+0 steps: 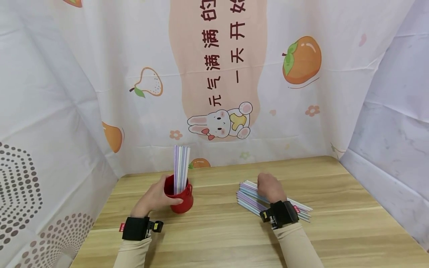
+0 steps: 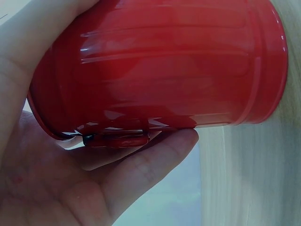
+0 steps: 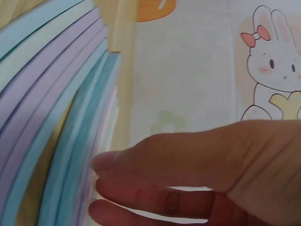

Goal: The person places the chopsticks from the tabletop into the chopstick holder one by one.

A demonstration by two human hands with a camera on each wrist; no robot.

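My left hand [image 1: 157, 197] grips a red metal cup [image 1: 183, 204] from its left side, thumb across the front near the rim. A small red loop handle [image 2: 117, 140] lies by its fingers in the left wrist view. Inside the cup stands an upright bundle of pastel pencils [image 1: 181, 169]. On the right, my right hand [image 1: 270, 188] is over a fanned pile of loose pencils [image 1: 250, 201] in lilac, blue and white. In the right wrist view, the thumb and fingertips [image 3: 107, 162] pinch at the outermost pencil along the pile's edge.
The pile lies on a wood-grain table [image 1: 214, 234], its sticks pointing several ways. Behind the table hangs a white printed cloth [image 1: 144, 123] with fruit and a rabbit. Further cloth walls [image 1: 43, 111] close in both sides.
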